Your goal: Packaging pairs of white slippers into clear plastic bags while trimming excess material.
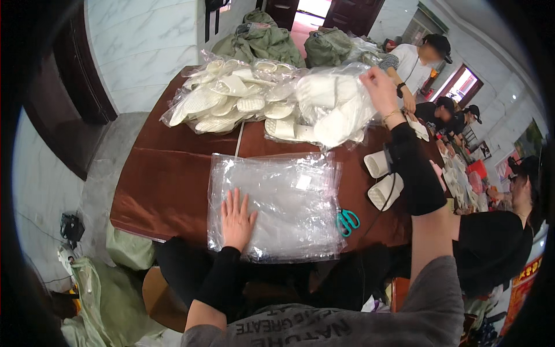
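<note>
My left hand (236, 222) lies flat, fingers spread, on a stack of clear plastic bags (283, 211) in front of me. My right hand (381, 89) reaches to the far right, its fingers closed at the edge of a bagged pair of white slippers (335, 92). That pair rests on the right end of a heap of bagged white slippers (231, 98). Two loose white slippers, one a little farther away (377, 165) and one nearer (384, 192), lie under my right forearm. Teal-handled scissors (347, 222) touch the right edge of the bag stack.
A brown cloth covers the table (156, 191). Big green sacks (260, 43) stand behind it. A person in a white top (411, 63) works at the far right, and another in black (491, 237) sits close on my right. Several more slippers (462, 173) lie along the right side.
</note>
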